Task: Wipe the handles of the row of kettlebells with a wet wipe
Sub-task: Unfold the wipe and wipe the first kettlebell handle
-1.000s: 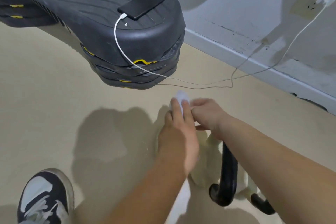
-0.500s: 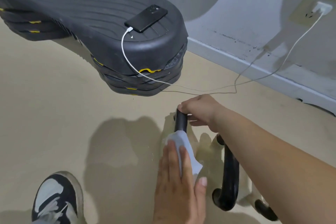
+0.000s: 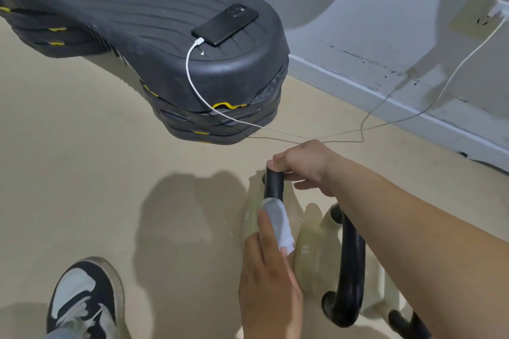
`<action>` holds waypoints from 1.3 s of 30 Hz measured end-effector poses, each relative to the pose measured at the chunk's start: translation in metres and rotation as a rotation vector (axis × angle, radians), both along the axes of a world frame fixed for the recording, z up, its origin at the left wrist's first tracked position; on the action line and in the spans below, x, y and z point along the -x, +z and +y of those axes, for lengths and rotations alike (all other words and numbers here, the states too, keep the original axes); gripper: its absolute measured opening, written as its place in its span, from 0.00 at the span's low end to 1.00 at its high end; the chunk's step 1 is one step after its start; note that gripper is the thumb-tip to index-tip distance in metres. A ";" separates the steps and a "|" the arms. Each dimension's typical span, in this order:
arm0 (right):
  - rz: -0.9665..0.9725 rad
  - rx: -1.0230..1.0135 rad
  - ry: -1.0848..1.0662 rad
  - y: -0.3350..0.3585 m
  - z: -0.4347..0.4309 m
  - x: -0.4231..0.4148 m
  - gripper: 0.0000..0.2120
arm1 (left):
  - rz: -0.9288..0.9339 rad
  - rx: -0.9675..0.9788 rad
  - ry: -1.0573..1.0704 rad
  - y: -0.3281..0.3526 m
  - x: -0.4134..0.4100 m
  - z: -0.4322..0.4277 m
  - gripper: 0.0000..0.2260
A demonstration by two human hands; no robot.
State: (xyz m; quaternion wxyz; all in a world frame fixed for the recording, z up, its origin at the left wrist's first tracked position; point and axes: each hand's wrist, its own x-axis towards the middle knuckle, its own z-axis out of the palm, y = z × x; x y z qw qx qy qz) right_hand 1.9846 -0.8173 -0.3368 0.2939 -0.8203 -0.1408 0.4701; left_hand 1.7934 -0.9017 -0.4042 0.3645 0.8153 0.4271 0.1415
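Cream kettlebells with black handles stand in a row on the beige floor at lower right. At the nearest one point(image 3: 250, 217), my right hand point(image 3: 303, 165) grips the far end of its handle point(image 3: 274, 183). My left hand point(image 3: 268, 278) holds a white wet wipe point(image 3: 276, 220) wrapped over the near part of that handle, fingers lying along it. To the right is the second kettlebell point(image 3: 308, 250) with its handle point(image 3: 351, 264) partly under my right forearm. A third handle point(image 3: 405, 322) peeks out at the bottom edge.
A stack of black step platforms point(image 3: 137, 22) lies just beyond the kettlebells, with a phone point(image 3: 225, 25) on top. Its white charging cable point(image 3: 303, 136) trails across the floor to a wall socket point(image 3: 495, 11). My shoe point(image 3: 82, 297) is at lower left.
My left hand has slid the wipe from the far end of the handle back toward me, baring the black bar. My right hand has stayed gripping the far end.
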 end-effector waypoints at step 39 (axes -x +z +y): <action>0.334 0.044 -0.113 0.008 -0.024 -0.020 0.17 | 0.682 -0.514 -0.405 0.048 -0.025 0.078 0.42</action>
